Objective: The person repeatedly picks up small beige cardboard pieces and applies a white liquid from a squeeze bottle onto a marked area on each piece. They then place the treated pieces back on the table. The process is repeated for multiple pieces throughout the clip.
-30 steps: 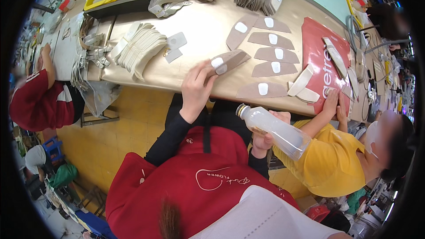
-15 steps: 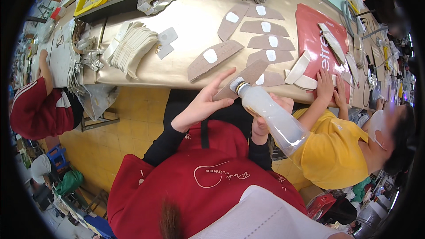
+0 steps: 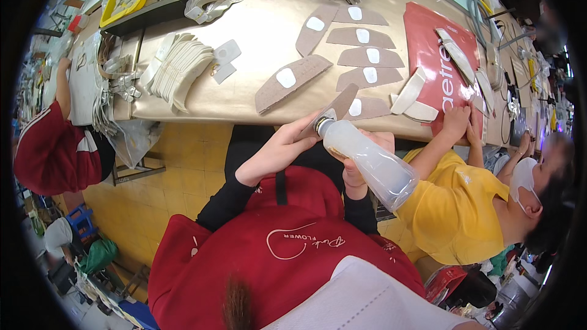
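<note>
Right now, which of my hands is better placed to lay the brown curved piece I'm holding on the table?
Probably your left hand: it holds the brown curved piece by the near edge of the table, while your right hand is wrapped around the translucent plastic bottle.

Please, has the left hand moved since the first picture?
Yes: against the stack of cream pieces, the left hand is now farther right and lower.

Our left hand (image 3: 280,148) pinches just left of the bottle (image 3: 374,162) at its neck; our right hand (image 3: 353,175) curls around its body.
</note>
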The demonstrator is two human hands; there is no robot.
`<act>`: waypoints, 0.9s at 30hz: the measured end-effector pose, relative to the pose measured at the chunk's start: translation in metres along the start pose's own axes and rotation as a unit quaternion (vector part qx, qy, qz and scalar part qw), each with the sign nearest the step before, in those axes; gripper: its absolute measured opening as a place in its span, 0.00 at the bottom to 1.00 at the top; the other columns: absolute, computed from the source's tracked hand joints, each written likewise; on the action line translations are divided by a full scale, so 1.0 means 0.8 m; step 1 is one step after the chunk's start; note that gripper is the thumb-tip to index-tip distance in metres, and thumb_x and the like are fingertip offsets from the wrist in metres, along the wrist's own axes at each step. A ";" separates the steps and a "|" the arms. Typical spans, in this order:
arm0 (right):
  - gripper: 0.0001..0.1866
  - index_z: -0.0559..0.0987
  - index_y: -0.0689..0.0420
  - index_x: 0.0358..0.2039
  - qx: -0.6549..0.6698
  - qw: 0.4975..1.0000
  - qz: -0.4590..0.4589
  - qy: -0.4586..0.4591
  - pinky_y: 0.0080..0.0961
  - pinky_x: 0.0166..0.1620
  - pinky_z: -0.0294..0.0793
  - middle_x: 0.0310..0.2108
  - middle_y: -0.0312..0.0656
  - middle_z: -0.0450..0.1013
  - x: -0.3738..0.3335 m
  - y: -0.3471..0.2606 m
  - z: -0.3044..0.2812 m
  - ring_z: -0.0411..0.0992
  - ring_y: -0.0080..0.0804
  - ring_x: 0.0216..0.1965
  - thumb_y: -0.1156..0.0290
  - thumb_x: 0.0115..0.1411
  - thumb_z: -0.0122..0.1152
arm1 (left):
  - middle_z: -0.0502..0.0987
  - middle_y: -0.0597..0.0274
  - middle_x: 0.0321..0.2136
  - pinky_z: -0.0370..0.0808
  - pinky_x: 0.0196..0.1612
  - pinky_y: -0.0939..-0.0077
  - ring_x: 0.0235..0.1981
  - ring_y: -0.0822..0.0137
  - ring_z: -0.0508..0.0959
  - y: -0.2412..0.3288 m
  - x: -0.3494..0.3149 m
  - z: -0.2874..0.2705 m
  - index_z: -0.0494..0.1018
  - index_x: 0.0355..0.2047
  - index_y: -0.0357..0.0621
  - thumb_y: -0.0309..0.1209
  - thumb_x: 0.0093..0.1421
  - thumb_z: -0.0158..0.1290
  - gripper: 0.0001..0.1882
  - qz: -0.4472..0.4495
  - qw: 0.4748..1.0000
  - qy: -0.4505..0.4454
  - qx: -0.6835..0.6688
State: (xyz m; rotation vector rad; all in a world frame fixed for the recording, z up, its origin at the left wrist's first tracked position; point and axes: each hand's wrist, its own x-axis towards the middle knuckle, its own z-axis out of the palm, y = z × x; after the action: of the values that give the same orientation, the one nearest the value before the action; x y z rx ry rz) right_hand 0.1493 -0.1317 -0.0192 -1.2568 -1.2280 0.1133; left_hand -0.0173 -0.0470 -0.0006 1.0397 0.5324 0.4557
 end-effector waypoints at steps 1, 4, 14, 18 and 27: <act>0.24 0.73 0.61 0.45 -0.011 1.000 -0.009 -0.008 0.29 0.34 0.69 0.33 0.46 0.72 0.001 0.001 -0.001 0.70 0.37 0.29 0.58 0.53 0.66 | 0.62 0.56 0.59 0.56 0.62 0.75 0.60 0.69 0.61 0.000 0.000 -0.001 0.53 0.63 0.35 0.17 0.60 0.44 0.30 -0.010 1.000 0.000 0.000; 0.25 0.72 0.60 0.46 -0.050 0.999 -0.023 -0.005 0.31 0.34 0.69 0.32 0.46 0.73 0.008 0.006 -0.005 0.70 0.36 0.28 0.57 0.54 0.64 | 0.62 0.56 0.59 0.57 0.62 0.75 0.60 0.69 0.61 -0.001 -0.001 -0.003 0.53 0.63 0.35 0.17 0.60 0.43 0.30 -0.004 1.000 -0.009 0.006; 0.23 0.71 0.61 0.46 -0.175 0.977 -0.097 -0.068 0.24 0.35 0.71 0.35 0.42 0.71 0.017 -0.002 -0.015 0.71 0.32 0.33 0.75 0.50 0.68 | 0.63 0.59 0.58 0.63 0.59 0.76 0.58 0.71 0.64 0.002 -0.006 -0.011 0.52 0.64 0.39 0.18 0.58 0.44 0.32 -0.108 0.978 0.070 -0.167; 0.21 0.74 0.60 0.43 -0.042 0.998 -0.010 -0.052 0.27 0.34 0.69 0.36 0.43 0.71 0.019 -0.010 -0.011 0.70 0.34 0.31 0.72 0.48 0.70 | 0.64 0.61 0.57 0.64 0.58 0.77 0.56 0.71 0.66 0.008 -0.004 -0.010 0.54 0.64 0.40 0.18 0.58 0.44 0.32 -0.118 0.987 0.030 -0.106; 0.21 0.75 0.61 0.35 -0.104 0.980 -0.030 0.165 0.33 0.37 0.66 0.33 0.44 0.69 0.030 0.028 0.001 0.67 0.38 0.33 0.54 0.53 0.60 | 0.66 0.57 0.55 0.68 0.56 0.73 0.55 0.66 0.69 0.017 -0.010 -0.031 0.55 0.63 0.40 0.14 0.53 0.45 0.35 -0.167 0.961 0.067 -0.211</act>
State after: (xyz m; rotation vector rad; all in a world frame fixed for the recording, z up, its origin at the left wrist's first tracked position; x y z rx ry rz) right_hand 0.1703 -0.1069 -0.0211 -1.3542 -1.0051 -0.2665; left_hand -0.0401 -0.0291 0.0031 0.4977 0.6817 0.3202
